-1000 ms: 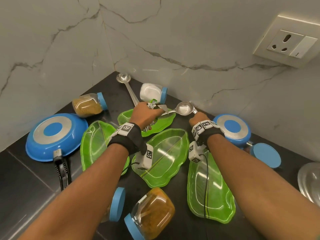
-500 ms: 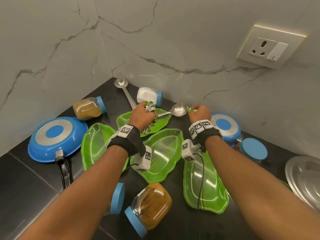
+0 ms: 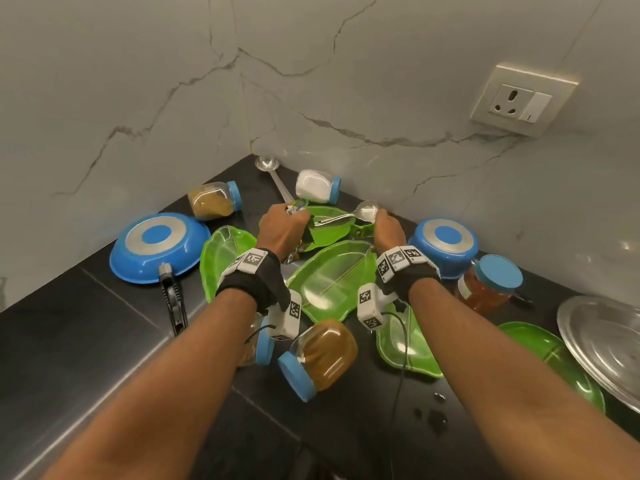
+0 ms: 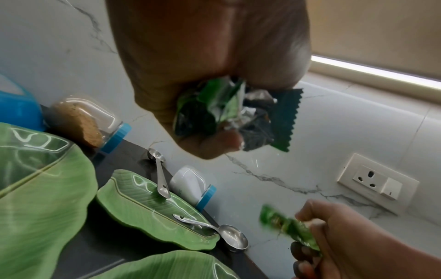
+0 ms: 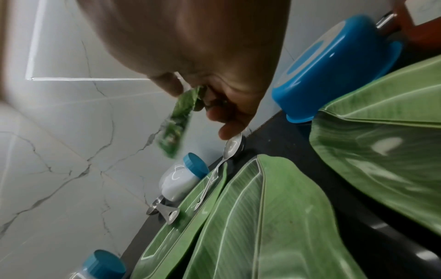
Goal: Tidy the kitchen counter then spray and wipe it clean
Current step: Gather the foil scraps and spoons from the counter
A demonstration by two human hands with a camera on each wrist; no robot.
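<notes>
**Counter cluttered; both hands gathering wrappers**

Counter [image 3: 86,341]: dark stone, set in a corner of marble wall, and still crowded, so tidying looks to be at an early stage, with no spraying or wiping yet.

At far left an upturned blue pan [image 3: 157,245] lies with its handle toward the viewer. Beside it are green leaf-shaped trays [image 3: 332,278], overlapping, and jars [image 3: 320,355] with blue lids lying on their sides.

The left hand [image 3: 282,232] is closed in a fist around a crumpled bunch of wrappers [image 4: 229,113], green and foil, probably collected as rubbish so the trays can be cleared.

A spoon [image 3: 360,214] rests with its handle on the rear tray and its bowl near the wall.

The right hand [image 3: 389,230], just beside that spoon, pinches one more green wrapper [image 5: 177,123]; it is blurred, so its print cannot be read.

Further right sit a blue pot [image 3: 445,247], a red-filled jar [image 3: 488,289], and a steel lid [image 3: 602,348] at the edge.
</notes>
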